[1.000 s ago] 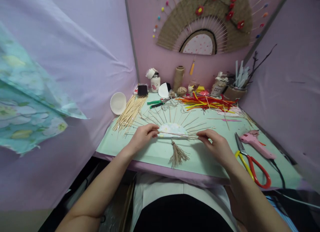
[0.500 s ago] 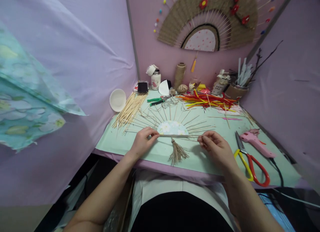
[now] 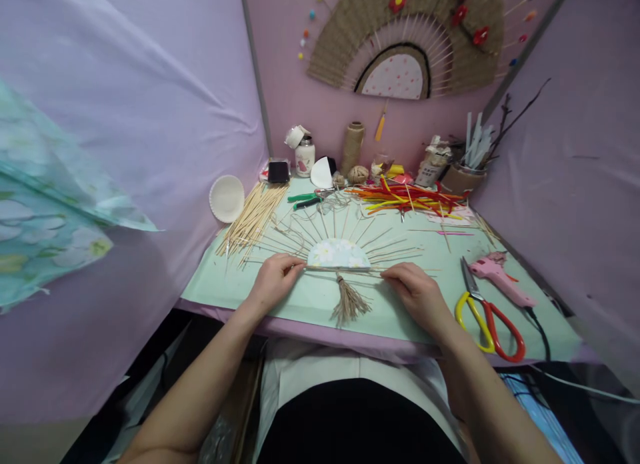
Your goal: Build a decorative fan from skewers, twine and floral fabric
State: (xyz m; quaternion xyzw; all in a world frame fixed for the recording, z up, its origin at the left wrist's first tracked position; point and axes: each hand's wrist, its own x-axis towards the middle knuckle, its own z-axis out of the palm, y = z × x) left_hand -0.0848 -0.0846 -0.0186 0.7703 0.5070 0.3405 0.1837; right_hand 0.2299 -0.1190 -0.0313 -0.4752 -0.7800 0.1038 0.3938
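A small fan frame lies on the table, with a pale blue floral half-circle (image 3: 339, 253) at its centre and thin sticks (image 3: 383, 237) spreading out from it. A twine tassel (image 3: 351, 301) lies below its straight edge. At the left end of that edge, my left hand (image 3: 275, 281) is closed, thumb and forefinger pinching a thin tan strand (image 3: 345, 269) that looks like twine. My right hand (image 3: 417, 296) is closed at the fingertips on the strand's right part, just right of the half-circle. The fingers partly hide what they grip.
Scissors (image 3: 489, 317) and a pink glue gun (image 3: 504, 281) lie at the right. Wooden sticks (image 3: 255, 214), green-handled pliers (image 3: 305, 200) and red and yellow pipe cleaners (image 3: 405, 199) lie farther back. A twine spool (image 3: 353, 149) stands by the wall, below a large hanging fan (image 3: 345, 47).
My right hand has come slightly closer to the half-circle, its fingers straighter and lower along the edge. My left hand keeps its pinch. The whole view has shifted a little.
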